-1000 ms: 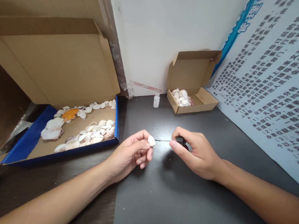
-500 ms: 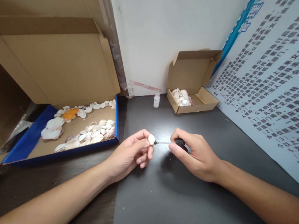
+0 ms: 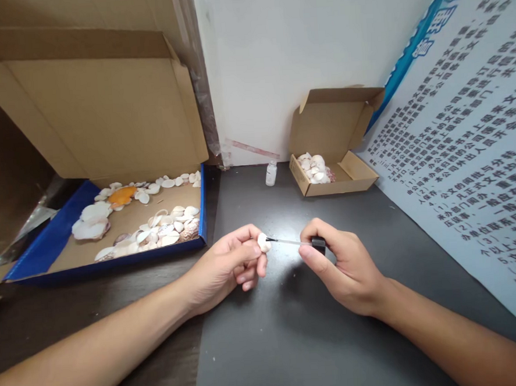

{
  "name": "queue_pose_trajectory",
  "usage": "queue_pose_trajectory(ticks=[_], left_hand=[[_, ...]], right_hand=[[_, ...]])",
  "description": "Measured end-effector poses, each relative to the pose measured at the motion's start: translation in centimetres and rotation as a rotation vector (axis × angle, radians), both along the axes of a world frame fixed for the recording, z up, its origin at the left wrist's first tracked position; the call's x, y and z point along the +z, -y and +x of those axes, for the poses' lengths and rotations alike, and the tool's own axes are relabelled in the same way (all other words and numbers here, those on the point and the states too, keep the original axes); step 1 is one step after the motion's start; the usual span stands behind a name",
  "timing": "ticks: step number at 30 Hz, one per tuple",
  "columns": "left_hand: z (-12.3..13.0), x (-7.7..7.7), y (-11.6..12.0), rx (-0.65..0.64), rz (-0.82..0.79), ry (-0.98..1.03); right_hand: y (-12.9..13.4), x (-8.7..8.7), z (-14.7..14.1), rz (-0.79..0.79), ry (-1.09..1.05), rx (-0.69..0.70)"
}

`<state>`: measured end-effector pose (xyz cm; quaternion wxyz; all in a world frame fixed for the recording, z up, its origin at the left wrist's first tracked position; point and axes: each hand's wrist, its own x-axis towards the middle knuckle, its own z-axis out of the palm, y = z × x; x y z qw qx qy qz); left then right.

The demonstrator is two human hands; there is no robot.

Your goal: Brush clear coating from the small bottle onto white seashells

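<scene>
Between thumb and fingers of my left hand (image 3: 229,261) is a small white seashell (image 3: 264,242), held over the dark table mat. My right hand (image 3: 343,266) pinches a brush (image 3: 292,242) by its black cap-like handle. The brush has a thin pale stem and dark bristles, and its tip touches the shell's right side. Farther back stands a small clear bottle (image 3: 271,174) with a pale label, its top uncapped. My palms and part of the black handle are hidden.
At left an open blue-edged cardboard box (image 3: 201,205) holds many shells, one of them orange. A smaller open cardboard box (image 3: 340,186) with white shells stands at the back right. A printed sheet (image 3: 470,162) rises along the right, and a white panel (image 3: 250,71) backs the table.
The brush tip has moved up from the shell's lower right edge onto its side. My right hand has shifted slightly right, and the shell has turned a little in my left fingers.
</scene>
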<state>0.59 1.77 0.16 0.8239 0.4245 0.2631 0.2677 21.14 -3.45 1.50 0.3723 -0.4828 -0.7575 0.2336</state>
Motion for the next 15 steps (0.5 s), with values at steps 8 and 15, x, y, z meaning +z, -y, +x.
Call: queue_pose_trajectory(ticks=[8,15], left_hand=[[0.15,0.11,0.04,0.006,-0.001,-0.008],[0.12,-0.03,0.04,0.014,0.007,0.002]], right_hand=[[-0.35,-0.30,0.03,-0.047,0.096,-0.057],[-0.16,-0.27,0.03,-0.074,0.090,-0.031]])
